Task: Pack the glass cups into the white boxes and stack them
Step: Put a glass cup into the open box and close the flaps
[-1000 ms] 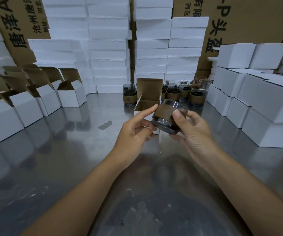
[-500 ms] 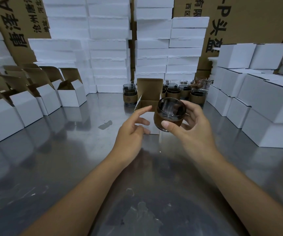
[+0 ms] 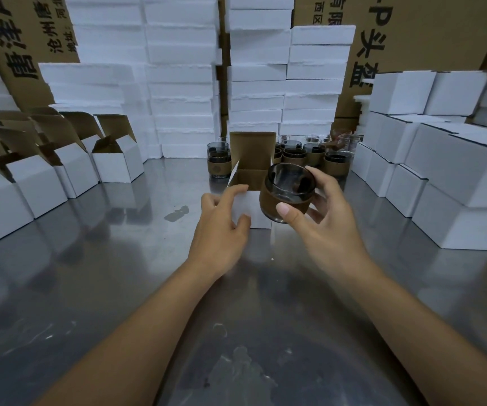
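One cup (image 3: 287, 194) held in right grip (image 3: 324, 218), thumb on brown sleeve, fingers round back, mouth tilted toward camera. Open box (image 3: 254, 208) just left, below cup; left grip (image 3: 221, 230) holds box corner on surface (image 3: 119, 259). Cup likely needs righting, then lowering leftward.

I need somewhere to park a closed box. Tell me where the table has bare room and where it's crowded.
Widest: bare table between the row of open boxes and the left hand, reaching the near edge. A narrower strip lies between the right hand and the closed box stacks. Crowded: the back, around the centre box and waiting cups.
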{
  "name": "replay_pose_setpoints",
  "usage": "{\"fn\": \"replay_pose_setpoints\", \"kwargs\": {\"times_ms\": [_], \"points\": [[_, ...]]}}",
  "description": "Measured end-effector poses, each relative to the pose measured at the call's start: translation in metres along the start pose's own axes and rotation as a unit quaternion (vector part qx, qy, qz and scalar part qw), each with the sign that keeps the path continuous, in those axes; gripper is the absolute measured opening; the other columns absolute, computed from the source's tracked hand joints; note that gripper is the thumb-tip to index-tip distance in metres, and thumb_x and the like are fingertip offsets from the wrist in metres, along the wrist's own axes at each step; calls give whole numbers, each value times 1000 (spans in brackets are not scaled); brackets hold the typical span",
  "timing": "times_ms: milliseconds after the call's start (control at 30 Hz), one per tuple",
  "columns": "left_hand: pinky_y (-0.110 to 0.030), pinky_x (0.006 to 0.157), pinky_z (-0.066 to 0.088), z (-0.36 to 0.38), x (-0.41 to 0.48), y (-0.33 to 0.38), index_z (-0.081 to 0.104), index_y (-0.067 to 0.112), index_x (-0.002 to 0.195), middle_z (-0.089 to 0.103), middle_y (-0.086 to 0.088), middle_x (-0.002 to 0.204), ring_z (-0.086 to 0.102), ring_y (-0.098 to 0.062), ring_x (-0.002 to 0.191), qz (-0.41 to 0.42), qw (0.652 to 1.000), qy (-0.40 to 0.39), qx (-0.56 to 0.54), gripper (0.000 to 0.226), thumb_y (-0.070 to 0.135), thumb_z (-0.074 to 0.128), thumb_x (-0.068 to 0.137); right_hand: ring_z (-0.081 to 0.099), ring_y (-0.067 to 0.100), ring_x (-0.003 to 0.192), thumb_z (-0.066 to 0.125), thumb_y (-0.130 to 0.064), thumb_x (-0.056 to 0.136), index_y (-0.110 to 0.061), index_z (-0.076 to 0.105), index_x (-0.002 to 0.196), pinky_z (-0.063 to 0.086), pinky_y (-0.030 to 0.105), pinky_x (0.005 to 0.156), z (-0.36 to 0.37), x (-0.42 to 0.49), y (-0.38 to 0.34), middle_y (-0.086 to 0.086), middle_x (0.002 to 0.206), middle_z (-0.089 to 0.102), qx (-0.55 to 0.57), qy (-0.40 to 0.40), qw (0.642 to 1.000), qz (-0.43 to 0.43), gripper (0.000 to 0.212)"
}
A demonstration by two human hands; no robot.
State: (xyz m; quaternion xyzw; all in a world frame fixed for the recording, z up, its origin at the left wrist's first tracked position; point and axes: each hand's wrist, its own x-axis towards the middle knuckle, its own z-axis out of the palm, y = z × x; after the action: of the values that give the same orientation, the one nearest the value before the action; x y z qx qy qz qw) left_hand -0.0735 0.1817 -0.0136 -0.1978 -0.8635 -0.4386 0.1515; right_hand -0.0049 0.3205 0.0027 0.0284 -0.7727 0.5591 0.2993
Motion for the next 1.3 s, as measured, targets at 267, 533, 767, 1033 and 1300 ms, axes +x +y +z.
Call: {"fn": "replay_pose_setpoints", "kwargs": {"times_ms": [267,533,767,1033,1300], "points": [[-11,68,37,-9,-2,5,64,26,101,45,1,98,45,-12,90,60,996,60,22,19,30,68,83,51,-10,112,71,-19,79,-24,44,131,37,10,97,0,-8,-17,-19,121,54,37,-58,997,-17,59],[-20,72,37,-10,-7,10,66,23,96,44,7,84,42,-11,87,146,989,32,5,21,37,67,80,51,8,121,64,-36,70,-24,48,123,34,44,110,-4,-8,-28,-11,120,58,71,-8,996,-59,57],[-23,61,39,-7,-11,14,49,27,77,51,5,77,40,-8,72,249,968,30,2,24,37,71,78,54,4,117,62,-33,76,-31,51,119,40,43,106,-5,-6,-29,-20,112,63,98,-12,993,-71,44],[-28,58,41,-10,-10,12,57,19,73,54,6,70,43,-7,67,278,959,49,-9,30,45,70,75,50,3,122,67,-14,84,-27,37,137,36,37,109,-4,-6,-20,-10,128,55,58,36,996,-63,62],[-25,59,37,-12,-10,13,51,23,71,50,5,66,43,-9,65,281,958,60,-21,29,41,73,73,41,-3,117,65,-19,82,-28,55,91,31,11,96,-3,-8,-11,-1,122,44,-148,33,977,-148,16]]}}
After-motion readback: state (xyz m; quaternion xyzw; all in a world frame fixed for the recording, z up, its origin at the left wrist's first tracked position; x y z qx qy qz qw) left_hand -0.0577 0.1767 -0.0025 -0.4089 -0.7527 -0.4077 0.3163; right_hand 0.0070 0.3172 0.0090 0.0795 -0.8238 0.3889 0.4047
